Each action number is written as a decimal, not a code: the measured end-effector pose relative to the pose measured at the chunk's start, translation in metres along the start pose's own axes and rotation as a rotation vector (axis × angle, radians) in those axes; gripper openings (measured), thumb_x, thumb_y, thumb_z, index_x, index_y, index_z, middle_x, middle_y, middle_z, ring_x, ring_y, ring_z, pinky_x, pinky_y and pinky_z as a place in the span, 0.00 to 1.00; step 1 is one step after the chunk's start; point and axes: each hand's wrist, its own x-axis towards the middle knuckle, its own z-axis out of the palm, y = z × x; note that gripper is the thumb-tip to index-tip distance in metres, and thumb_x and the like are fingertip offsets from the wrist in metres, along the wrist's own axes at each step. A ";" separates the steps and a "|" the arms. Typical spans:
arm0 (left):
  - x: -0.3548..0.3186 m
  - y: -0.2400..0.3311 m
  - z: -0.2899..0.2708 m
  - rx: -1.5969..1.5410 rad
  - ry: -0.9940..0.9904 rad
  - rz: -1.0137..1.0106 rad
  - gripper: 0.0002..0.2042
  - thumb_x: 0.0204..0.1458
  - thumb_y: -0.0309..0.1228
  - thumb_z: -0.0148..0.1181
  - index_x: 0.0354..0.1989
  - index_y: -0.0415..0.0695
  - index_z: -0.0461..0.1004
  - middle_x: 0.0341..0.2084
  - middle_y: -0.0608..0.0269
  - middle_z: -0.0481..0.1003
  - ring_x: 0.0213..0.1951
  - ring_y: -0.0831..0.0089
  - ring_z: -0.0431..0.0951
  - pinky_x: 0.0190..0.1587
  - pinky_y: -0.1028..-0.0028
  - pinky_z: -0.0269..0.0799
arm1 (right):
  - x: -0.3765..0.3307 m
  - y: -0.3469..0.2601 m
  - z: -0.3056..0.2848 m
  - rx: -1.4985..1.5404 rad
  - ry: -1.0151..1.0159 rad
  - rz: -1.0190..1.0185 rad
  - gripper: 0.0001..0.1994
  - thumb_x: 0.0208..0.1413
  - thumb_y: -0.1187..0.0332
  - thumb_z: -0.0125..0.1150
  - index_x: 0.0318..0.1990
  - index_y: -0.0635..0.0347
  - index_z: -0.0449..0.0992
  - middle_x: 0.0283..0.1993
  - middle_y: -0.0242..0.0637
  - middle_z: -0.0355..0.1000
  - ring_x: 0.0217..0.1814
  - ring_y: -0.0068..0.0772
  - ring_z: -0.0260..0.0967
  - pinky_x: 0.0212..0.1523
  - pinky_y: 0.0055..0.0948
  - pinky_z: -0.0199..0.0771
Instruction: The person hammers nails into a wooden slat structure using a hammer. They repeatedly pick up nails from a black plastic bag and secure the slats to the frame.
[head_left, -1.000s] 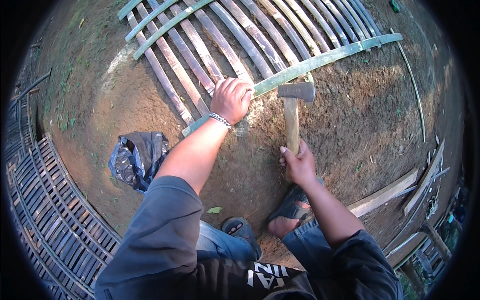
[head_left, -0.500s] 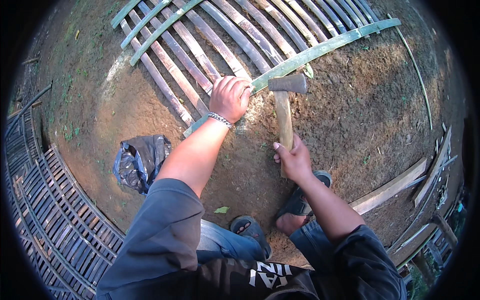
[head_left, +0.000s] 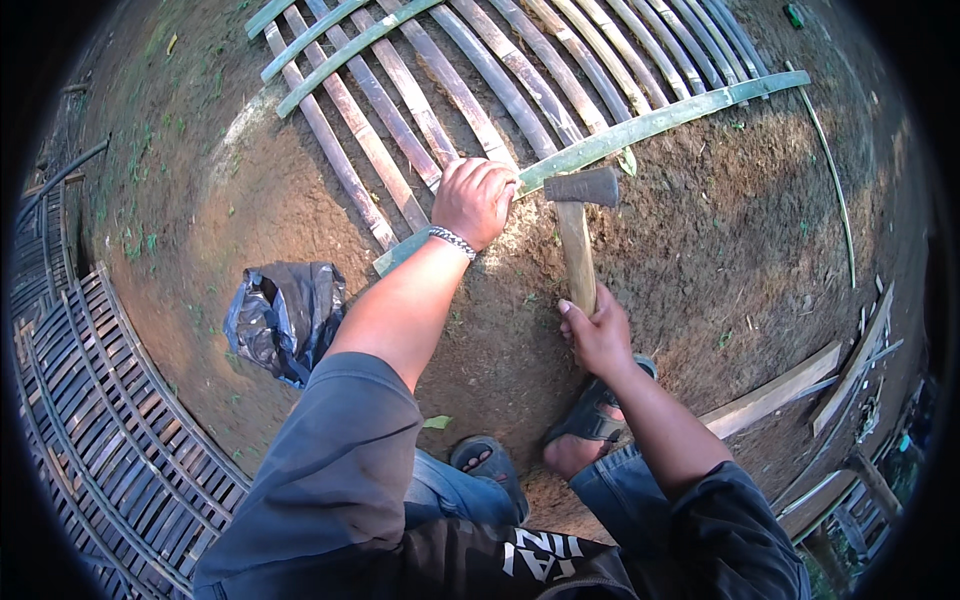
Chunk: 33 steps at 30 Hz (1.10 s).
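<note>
My left hand (head_left: 473, 203), with a braided bracelet at the wrist, is closed over the green bamboo strip (head_left: 665, 124) where it crosses the ends of several brownish bamboo slats (head_left: 490, 70). The palm side is hidden, so I cannot tell whether something small is also pinched there. In my right hand (head_left: 602, 335) is a hatchet (head_left: 577, 235), gripped low on its wooden handle. Its dark metal head (head_left: 585, 187) is held just on the near side of the strip, to the right of my left hand, apart from it.
A crumpled black plastic bag (head_left: 285, 320) lies on the bare soil at left. Another slatted bamboo panel (head_left: 125, 430) stretches along the lower left. Wooden planks (head_left: 775, 390) lie at right, near a thin stick (head_left: 832, 185). My sandalled feet (head_left: 590, 420) are below my hands.
The whole view has shifted a little, with the bamboo frame lower and farther right. Both hands keep their grips, and the hatchet stays close to the strip.
</note>
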 end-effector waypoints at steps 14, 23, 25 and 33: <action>0.003 0.000 -0.003 -0.058 -0.004 -0.024 0.03 0.53 0.31 0.64 0.34 0.51 0.78 0.38 0.68 0.82 0.45 0.65 0.79 0.53 0.61 0.67 | 0.001 -0.019 -0.007 -0.369 0.007 -0.098 0.19 0.65 0.65 0.60 0.59 0.64 0.68 0.38 0.52 0.78 0.40 0.56 0.79 0.43 0.44 0.77; 0.000 -0.008 0.000 -0.051 -0.004 -0.004 0.06 0.47 0.28 0.68 0.33 0.50 0.79 0.36 0.68 0.82 0.44 0.66 0.79 0.52 0.61 0.69 | 0.010 -0.037 -0.014 -0.662 0.053 -0.283 0.24 0.66 0.66 0.54 0.68 0.55 0.62 0.57 0.57 0.73 0.52 0.64 0.75 0.52 0.53 0.76; 0.002 -0.004 -0.001 -0.075 0.029 -0.011 0.05 0.48 0.28 0.69 0.32 0.50 0.79 0.36 0.69 0.82 0.45 0.66 0.80 0.51 0.61 0.69 | 0.008 -0.037 -0.016 -0.691 0.075 -0.314 0.24 0.66 0.66 0.54 0.68 0.54 0.61 0.56 0.56 0.74 0.52 0.63 0.75 0.51 0.53 0.77; 0.000 -0.006 -0.002 -0.094 0.040 -0.002 0.05 0.48 0.28 0.69 0.33 0.49 0.80 0.34 0.69 0.83 0.44 0.66 0.80 0.51 0.60 0.69 | 0.011 -0.037 -0.016 -0.735 0.117 -0.379 0.24 0.66 0.67 0.54 0.69 0.52 0.62 0.56 0.54 0.74 0.51 0.62 0.76 0.51 0.52 0.78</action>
